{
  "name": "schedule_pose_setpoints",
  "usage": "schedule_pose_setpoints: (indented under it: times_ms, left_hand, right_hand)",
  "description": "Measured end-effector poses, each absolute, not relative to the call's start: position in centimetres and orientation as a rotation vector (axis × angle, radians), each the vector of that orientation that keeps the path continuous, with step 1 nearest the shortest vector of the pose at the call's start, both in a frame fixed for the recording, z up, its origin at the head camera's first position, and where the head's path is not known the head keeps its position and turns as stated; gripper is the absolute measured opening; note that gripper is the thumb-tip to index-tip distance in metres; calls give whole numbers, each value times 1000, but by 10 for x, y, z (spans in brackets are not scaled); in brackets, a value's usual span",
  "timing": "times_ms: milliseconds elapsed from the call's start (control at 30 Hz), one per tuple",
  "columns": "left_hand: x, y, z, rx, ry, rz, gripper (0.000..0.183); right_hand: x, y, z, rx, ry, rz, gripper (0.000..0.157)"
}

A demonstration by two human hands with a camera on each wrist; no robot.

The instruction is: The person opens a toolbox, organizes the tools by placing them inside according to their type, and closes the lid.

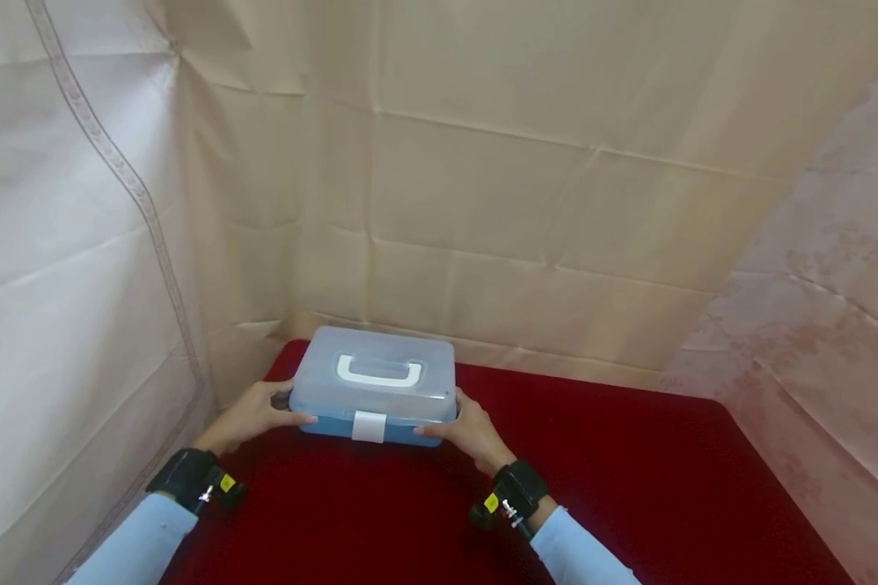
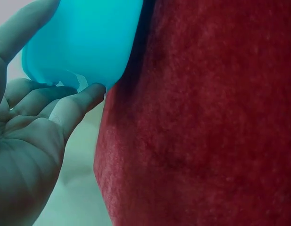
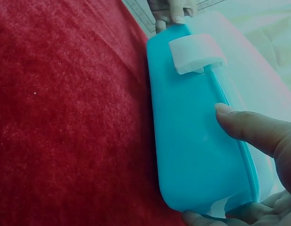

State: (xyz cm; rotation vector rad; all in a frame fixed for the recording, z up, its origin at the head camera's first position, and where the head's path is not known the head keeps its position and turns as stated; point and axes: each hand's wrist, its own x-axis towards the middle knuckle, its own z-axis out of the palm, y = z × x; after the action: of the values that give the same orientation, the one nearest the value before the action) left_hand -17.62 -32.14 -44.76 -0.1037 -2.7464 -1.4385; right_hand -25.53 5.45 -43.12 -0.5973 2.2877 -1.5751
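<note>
A plastic storage box (image 1: 380, 398) has a blue base, a clear lid with a white carry handle (image 1: 379, 374), and a white latch (image 1: 369, 426) closed over the front. It is on the red cloth, toward the back left. My left hand (image 1: 252, 414) grips its left end, thumb at the front; in the left wrist view the fingertips (image 2: 95, 92) are at its lower edge. The right hand (image 1: 471, 431) holds the opposite end. Its thumb (image 3: 249, 127) lies across the front rim, and the other fingers curl at the end wall in the right wrist view.
Red velvety cloth (image 1: 593, 471) covers the table. Creased beige sheeting (image 1: 483, 195) hangs behind it, with a pale sheet (image 1: 58, 244) at the left and a patterned one (image 1: 834, 309) at the right. Each wrist carries a black strap with a camera.
</note>
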Motion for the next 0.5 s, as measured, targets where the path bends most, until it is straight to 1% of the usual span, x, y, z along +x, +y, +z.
schedule_pose_setpoints:
  times_ms: [233,500]
  left_hand:
    - [-173,-325,-453,-104,-2716,-1486,82]
    - [-168,-330,-448,-97,-2725,-1456,83]
  right_hand:
    - [-254,51,-434,-606,2261,-1602,86]
    - [-253,44,-436,-606,2249,-1601,84]
